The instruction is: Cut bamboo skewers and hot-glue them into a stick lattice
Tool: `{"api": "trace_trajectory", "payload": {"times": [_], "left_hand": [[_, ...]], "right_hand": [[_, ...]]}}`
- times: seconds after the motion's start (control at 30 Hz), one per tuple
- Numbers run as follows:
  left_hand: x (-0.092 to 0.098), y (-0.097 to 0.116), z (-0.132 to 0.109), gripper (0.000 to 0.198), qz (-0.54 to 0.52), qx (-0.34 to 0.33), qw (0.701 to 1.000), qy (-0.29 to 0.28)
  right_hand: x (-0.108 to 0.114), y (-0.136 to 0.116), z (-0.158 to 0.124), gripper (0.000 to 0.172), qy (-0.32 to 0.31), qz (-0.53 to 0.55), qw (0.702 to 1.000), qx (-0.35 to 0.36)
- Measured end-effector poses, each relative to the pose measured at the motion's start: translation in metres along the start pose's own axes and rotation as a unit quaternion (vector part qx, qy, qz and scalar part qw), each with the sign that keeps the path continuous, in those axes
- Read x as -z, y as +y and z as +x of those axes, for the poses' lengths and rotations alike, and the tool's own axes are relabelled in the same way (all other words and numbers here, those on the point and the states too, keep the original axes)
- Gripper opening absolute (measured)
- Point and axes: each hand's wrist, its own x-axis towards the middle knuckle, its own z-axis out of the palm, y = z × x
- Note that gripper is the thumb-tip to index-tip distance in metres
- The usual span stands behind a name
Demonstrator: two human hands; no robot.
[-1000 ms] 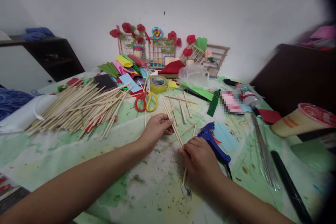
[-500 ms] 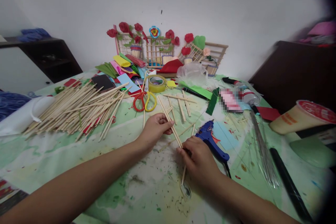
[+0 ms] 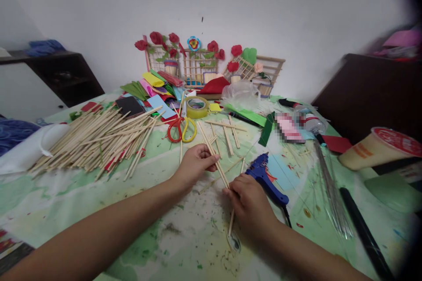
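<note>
- Holding two slim wooden sticks side by side, aslant at the centre of the frame, above the cloth-covered bench.
- Pinching that pair partway down with the left hand, thumb and fingers drawn in narrow; closing the right hand round the lower end, with fingertips partly hidden.
- Also see a loose stick passing beneath the right hand toward lower centre; cannot tell whether gripped too.
- Would judge as partway only: aligned lengthwise, but cannot tell whether glued or merely pressed together.
- Would count as finished, or nearly, the lattice panels with red paper flowers, leaning at upper centre against the wall.
- Would count as left to use: short sticks lying beyond the left hand, some crossed; also the big stick pile at centre left.
- Note as in the way: blue glue gun just beside the right hand, right of centre, with cord trailing below.
- Farther off: scissors and tape roll above centre; wire bundle at lower right; tilted cup at the right edge.
</note>
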Motion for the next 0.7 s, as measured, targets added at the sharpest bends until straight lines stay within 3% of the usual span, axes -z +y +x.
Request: {"api": "trace_trajectory", "payload": {"times": [0.4, 0.7], "left_hand": [[0.0059, 0.0035, 0.0035, 0.026, -0.128, 0.009, 0.992, 0.017], [0.0051, 0.0055, 0.0024, 0.023, -0.170, 0.031, 0.985, 0.000]], "right_hand": [[0.0004, -0.0019, 0.0024, 0.026, 0.012, -0.022, 0.999, 0.019], [-0.0006, 0.0002, 0.0003, 0.028, 0.033, 0.037, 0.999, 0.023]]}}
